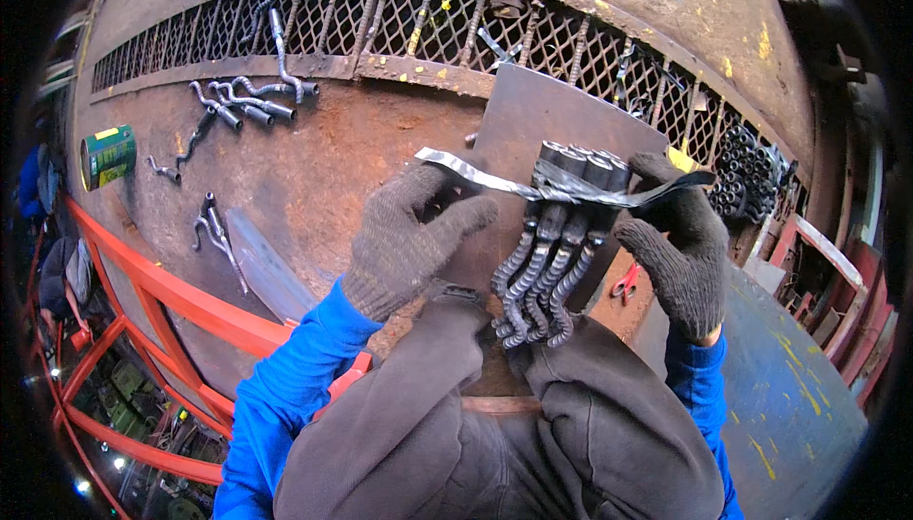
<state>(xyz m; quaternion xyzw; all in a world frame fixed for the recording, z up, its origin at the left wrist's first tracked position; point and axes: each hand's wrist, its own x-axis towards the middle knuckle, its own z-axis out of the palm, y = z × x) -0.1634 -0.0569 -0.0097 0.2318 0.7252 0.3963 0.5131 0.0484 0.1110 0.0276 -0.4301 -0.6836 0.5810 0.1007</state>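
Note:
In front of my knees a bundle of bent dark metal tubes (544,268) stands with its round open ends up and its wavy lower parts pointing at me. A black and silvery strip (485,177), like tape or rubber, wraps around the bundle near its top. My left hand (411,235), in a grey knit glove, has curled fingers at the strip's light-coloured left end. The dark right end passes through the fingers of my gloved right hand (680,244). Both hands are slightly apart from the tubes, and the strip stretches between them. Its far side is hidden behind the tubes.
Loose bent tubes (252,101) lie at the far left, near a green can (107,156). Another tube bundle (747,173) sits at right. Red-handled scissors (626,284) lie by my right knee. Metal mesh (456,20) crosses the back; a red rail (181,282) runs at left.

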